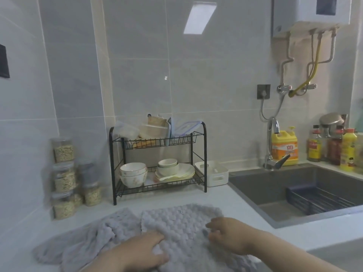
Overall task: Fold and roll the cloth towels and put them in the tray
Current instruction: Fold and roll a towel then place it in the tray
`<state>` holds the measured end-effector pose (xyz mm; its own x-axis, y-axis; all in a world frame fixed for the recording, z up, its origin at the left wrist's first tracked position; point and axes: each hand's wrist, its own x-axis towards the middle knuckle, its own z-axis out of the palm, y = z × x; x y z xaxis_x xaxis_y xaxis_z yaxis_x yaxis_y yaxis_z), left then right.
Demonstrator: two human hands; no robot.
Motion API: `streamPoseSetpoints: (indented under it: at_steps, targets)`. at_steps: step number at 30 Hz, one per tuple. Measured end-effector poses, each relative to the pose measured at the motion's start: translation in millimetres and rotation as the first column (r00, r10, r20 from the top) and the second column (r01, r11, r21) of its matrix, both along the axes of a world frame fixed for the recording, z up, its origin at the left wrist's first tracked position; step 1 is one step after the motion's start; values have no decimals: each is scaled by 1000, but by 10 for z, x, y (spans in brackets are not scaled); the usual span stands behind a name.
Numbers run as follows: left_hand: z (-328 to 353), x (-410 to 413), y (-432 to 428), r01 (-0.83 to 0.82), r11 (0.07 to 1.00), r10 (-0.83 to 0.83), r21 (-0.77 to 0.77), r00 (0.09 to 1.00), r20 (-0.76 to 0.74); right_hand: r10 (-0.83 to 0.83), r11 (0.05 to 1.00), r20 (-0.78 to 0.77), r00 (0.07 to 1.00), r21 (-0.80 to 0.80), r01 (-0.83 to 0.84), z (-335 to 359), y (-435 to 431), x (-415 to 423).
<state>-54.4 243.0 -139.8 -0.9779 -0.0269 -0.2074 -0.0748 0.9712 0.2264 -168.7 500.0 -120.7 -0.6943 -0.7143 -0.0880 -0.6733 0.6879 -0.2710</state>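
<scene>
Grey and bumpy, the top towel (182, 226) lies flat on the counter (225, 201) right in front of me in the head view, with more grey towel (82, 240) bunched up to its left. My left hand (143, 252) presses flat and open on its near left part, and my right hand (227, 234) rests on its right side with fingers curled (I cannot tell if they pinch the cloth). I think the white tray (214, 173) is far behind it, to the right, so my right hand is nearer.

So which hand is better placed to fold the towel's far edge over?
Probably the right hand: its fingers curl nearer the grey towel's far edge, while the left hand lies flat, pinning it.
</scene>
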Motion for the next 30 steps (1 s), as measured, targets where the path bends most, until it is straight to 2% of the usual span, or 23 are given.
streamPoseSetpoints:
  at_steps: [3, 6, 8, 11, 16, 18, 19, 21, 23, 25, 27, 30]
  targets:
    - [-54, -110, -27, 22, 989, -17, -148, 999, 39, -17, 993, -89, 996, 115, 27, -334, -113, -144]
    - [-137, -182, -166, 37, 975, -33, -218, 999, 26, -49, 990, -140, 989, 122, 66, -426, -144, -292]
    - [-194, -198, -274, -49, 980, 38, -191, 997, -61, -51, 992, -165, 985, 107, 70, -439, -166, -359]
    - [-253, -201, -457, -293, 936, 271, -193, 954, -132, -61, 993, -177, 982, 93, 78, -491, -191, -427]
    - [-239, -16, -902, -405, 876, 386, -262, 914, -125, -56, 992, -178, 982, 105, 76, -530, -187, -459]
    - [-190, 18, -969, -465, 847, 417, -257, 882, -218, -55, 991, -175, 983, 110, 75, -545, -193, -463]
    - [-174, 2, -921, -456, 861, 394, -226, 878, -271, -55, 991, -174, 983, 113, 75, -548, -197, -463]
    - [-150, -56, -643, -334, 939, 289, -81, 896, -338, -55, 990, -171, 984, 116, 75, -556, -197, -468]
    - [-156, -119, -298, -141, 990, 142, 24, 957, -253, -57, 990, -170, 984, 118, 78, -562, -196, -476]
    - [-213, -176, -107, -11, 998, 0, -66, 986, -166, -58, 990, -178, 982, 116, 79, -569, -194, -477]
    - [-244, -179, -159, -1, 995, -7, -96, 996, -87, -59, 989, -175, 983, 121, 81, -573, -187, -473]
    - [-210, -88, -305, 2, 998, -3, -60, 1000, -10, -58, 989, -167, 984, 125, 80, -562, -190, -459]
